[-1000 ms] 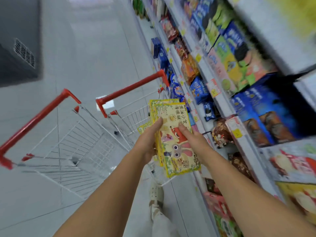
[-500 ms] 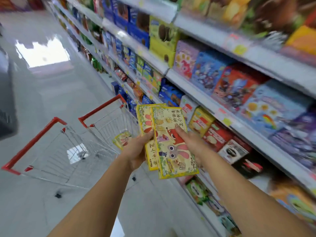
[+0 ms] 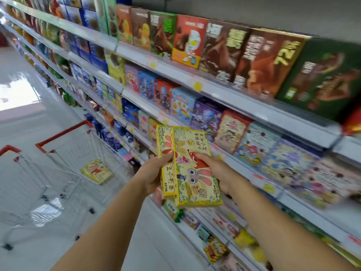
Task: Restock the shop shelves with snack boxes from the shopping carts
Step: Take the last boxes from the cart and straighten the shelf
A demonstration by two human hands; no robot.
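Observation:
Two yellow snack boxes with a cartoon rabbit and fox are held upright in front of me. My left hand (image 3: 151, 176) grips the rear box (image 3: 165, 145) from the left side. My right hand (image 3: 218, 171) grips the front box (image 3: 193, 173) from the right, thumb across its face. Both boxes hang in the air before the middle shop shelf (image 3: 244, 106). One more yellow box (image 3: 96, 171) of the same kind lies in the nearer shopping cart (image 3: 64, 133) to the left.
A second red-handled cart (image 3: 8, 149) stands at the far left. Long shelves packed with coloured snack boxes run along the right, top shelf (image 3: 175, 65) above and lower shelves (image 3: 214, 231) by my arms. White tiled aisle floor stretches left.
My view has swung up from the carts to the shelves. Both hands have carried the two yellow boxes up and toward the shelf; the grip is unchanged.

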